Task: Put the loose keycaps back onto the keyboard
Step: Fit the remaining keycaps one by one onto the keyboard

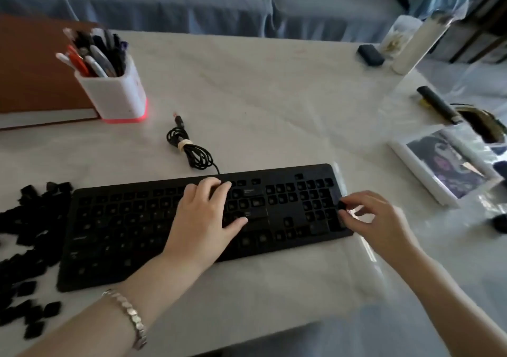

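A black keyboard (131,227) lies across the white table, with most of its keys bare and a few caps seated near its right half. A pile of several loose black keycaps (26,236) sits off its left end. My left hand (204,219) rests flat on the keyboard's middle, fingers spread over the upper rows. My right hand (375,219) is at the keyboard's right edge and pinches a small black keycap (342,205) between thumb and fingertips, just over the number pad's outer column.
The keyboard's coiled cable (189,151) lies behind it. A white pen holder (115,93) stands at the back left on a brown book (33,76). A framed picture (450,164), a dark bar (436,104) and bottles (411,46) crowd the right side.
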`<state>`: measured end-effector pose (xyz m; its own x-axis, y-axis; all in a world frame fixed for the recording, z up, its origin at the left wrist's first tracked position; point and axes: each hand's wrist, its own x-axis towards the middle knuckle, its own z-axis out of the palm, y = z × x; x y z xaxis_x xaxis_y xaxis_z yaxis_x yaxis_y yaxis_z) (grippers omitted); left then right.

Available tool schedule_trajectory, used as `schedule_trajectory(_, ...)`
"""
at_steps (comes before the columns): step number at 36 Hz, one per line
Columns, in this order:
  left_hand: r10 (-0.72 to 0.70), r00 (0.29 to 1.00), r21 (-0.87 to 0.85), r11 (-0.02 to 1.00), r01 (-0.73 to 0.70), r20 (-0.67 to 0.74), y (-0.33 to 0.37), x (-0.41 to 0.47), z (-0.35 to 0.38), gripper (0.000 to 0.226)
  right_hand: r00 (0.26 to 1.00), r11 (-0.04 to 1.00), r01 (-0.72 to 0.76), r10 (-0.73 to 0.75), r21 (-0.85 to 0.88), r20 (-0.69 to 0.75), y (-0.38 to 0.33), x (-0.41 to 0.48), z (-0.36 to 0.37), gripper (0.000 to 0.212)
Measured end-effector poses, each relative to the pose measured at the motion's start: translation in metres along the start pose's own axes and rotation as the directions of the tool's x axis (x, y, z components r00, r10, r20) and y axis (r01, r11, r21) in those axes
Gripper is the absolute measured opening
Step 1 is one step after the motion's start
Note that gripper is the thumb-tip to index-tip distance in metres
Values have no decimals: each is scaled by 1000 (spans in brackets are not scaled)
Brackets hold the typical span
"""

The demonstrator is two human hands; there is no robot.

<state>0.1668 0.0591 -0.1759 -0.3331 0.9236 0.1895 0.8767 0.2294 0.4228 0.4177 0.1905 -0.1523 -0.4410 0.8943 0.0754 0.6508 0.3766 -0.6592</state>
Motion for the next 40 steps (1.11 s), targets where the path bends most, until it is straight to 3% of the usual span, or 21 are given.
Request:
schedule_trajectory(6,-19,998,172,985,7,66,-1,-3,14,81,981,983,173,-167,-66,95,4,13,2,21)
schedule_trajectory(13,-17,999,201,979,11,30,-7,-4,17,83,937,959,261,-224,-111,266,4,26,22,21)
schedule_trajectory(40,9,999,220,975,-18,41,-10,-4,15,96,915,917,370,-333,-148,225,10,25,35,23)
